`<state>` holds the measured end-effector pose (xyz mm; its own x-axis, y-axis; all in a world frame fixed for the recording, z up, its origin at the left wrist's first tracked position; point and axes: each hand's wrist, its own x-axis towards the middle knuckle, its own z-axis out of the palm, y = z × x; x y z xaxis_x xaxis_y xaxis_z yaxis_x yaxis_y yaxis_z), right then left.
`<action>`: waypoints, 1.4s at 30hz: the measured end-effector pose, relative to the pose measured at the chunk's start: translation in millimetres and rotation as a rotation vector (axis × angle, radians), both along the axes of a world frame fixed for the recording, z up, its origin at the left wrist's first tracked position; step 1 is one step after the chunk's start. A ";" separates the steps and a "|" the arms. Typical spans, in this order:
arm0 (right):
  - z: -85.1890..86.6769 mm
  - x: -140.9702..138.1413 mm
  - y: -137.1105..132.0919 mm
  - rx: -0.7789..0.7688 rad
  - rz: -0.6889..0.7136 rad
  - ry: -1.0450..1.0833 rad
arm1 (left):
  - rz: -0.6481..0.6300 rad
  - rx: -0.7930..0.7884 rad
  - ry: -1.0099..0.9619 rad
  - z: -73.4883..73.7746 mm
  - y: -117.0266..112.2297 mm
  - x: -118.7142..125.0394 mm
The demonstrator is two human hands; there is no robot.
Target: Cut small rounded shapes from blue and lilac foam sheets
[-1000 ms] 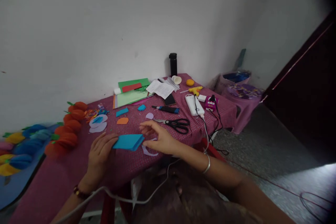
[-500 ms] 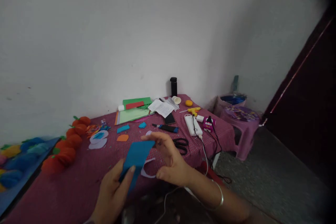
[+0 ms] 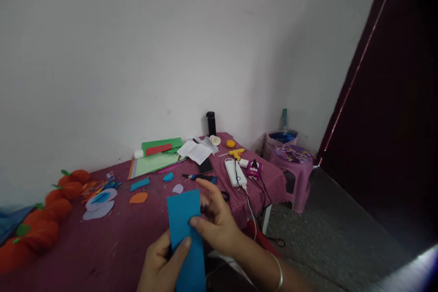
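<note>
Both my hands hold a folded strip of blue paper [image 3: 186,232] upright in front of me, above the near edge of the table. My left hand [image 3: 164,264] grips its lower part with the thumb on the front. My right hand [image 3: 215,223] pinches its right edge near the middle, fingers spread behind it. Black scissors [image 3: 225,196] lie on the cloth just behind my right hand, mostly hidden by it.
The table has a maroon checked cloth [image 3: 112,242]. On it lie paper cut-outs [image 3: 99,203], green paper sheets [image 3: 157,157], a power bank [image 3: 235,172], a glue gun [image 3: 236,153] and a black bottle [image 3: 211,123]. Orange paper pumpkins [image 3: 51,210] sit left. A purple stool [image 3: 294,169] stands right.
The blue paper was lifted off the table and turned upright in both hands. The view has tilted up and shifted right.
</note>
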<state>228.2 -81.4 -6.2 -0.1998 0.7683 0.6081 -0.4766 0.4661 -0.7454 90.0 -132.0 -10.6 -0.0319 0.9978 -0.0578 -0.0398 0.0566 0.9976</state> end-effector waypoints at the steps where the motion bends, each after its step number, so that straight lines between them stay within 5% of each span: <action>1: 1.9 3.1 0.3 0.049 -0.035 -0.039 | 0.004 0.025 0.036 -2.9 1.8 -3.9; 9: 25.2 16.5 3.6 0.532 -0.429 -0.397 | 0.066 0.269 0.288 -8.0 7.6 -22.4; 20: 27.7 19.6 10.3 0.519 -0.448 -0.496 | 0.034 0.323 0.335 -20.1 6.8 -22.2; 27: 22.0 19.9 8.2 0.586 -0.568 -0.441 | 0.047 0.324 0.364 -9.4 5.1 -19.0; 31: 21.5 19.6 6.9 0.415 -0.390 -0.337 | 0.060 0.321 0.353 -10.4 4.4 -19.2; 36: 10.3 8.9 12.6 -0.066 0.054 -0.091 | 0.085 0.387 0.423 -18.4 6.5 -22.2; 39: 2.7 -1.2 13.6 -0.294 0.108 0.003 | 0.095 0.476 0.507 -19.7 8.9 -22.8; 42: 2.1 -8.5 10.4 -0.346 0.068 0.022 | 0.128 0.540 0.576 -18.3 10.9 -22.0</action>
